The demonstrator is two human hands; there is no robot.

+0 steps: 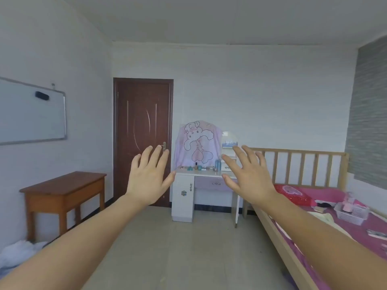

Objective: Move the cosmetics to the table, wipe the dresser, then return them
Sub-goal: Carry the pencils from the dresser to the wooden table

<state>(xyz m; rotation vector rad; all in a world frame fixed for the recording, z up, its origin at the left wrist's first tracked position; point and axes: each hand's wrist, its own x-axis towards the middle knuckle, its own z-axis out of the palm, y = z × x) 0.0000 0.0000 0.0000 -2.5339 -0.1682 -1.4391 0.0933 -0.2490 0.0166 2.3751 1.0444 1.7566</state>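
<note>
A white dresser (184, 197) stands against the far wall, its mirror draped with a pink cartoon cloth (198, 143). Several small cosmetics (199, 167) and a blue bottle (218, 165) sit on its top. A brown wooden table (62, 187) stands at the left wall. My left hand (149, 178) and my right hand (249, 174) are raised in mid-air in front of me, fingers spread, holding nothing, far from the dresser.
A dark brown door (142, 132) is left of the dresser. A bed (326, 210) with pink bedding, a wooden headboard and a white basket (351, 213) fills the right side. A whiteboard (31, 114) hangs on the left wall. White cloth (18, 252) lies on the floor under the table.
</note>
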